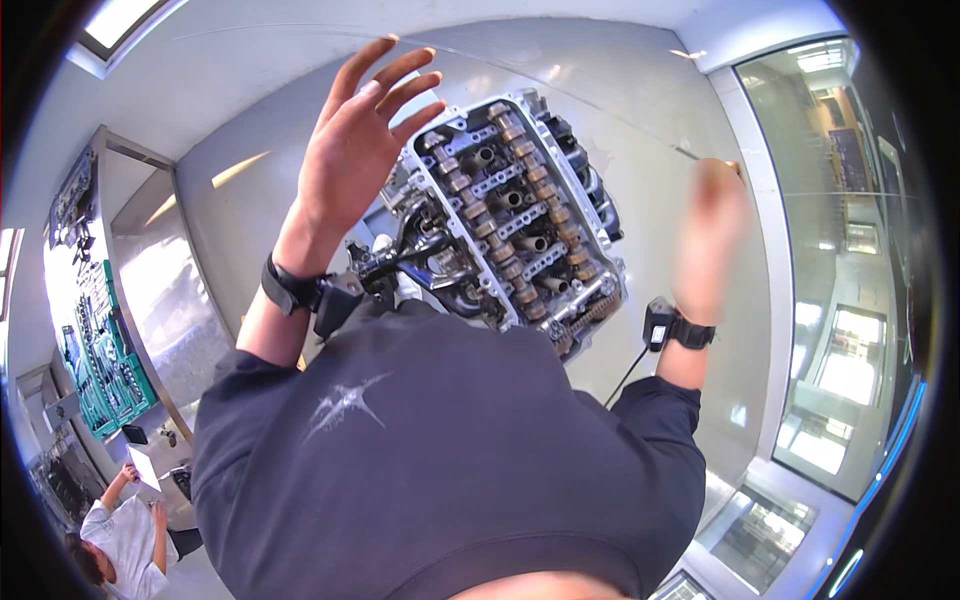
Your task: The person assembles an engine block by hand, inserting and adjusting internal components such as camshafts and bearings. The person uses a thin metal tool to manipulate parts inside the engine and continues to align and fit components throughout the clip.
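In front of me stands an engine [516, 215] with its top uncovered, showing two camshafts side by side and a timing chain at the near right end. My left hand [352, 150] is raised over the engine's left edge, fingers spread, gripping nothing. Out to the right of the engine, my right hand [716, 205] is smeared by motion but looks closed. A long, thin, wire-like rod [640, 130], darker and thicker near that hand, juts from it. Its faint line bends up and left, past my left fingertips; whether they touch it I cannot tell.
A bench [165, 270] on the left has a green tool case [120, 360] of sockets. Beyond it at lower left, a person [125, 540] holds a white sheet. Glazed panels [830, 270] line the right side. A cable [625, 378] hangs from my right wrist device.
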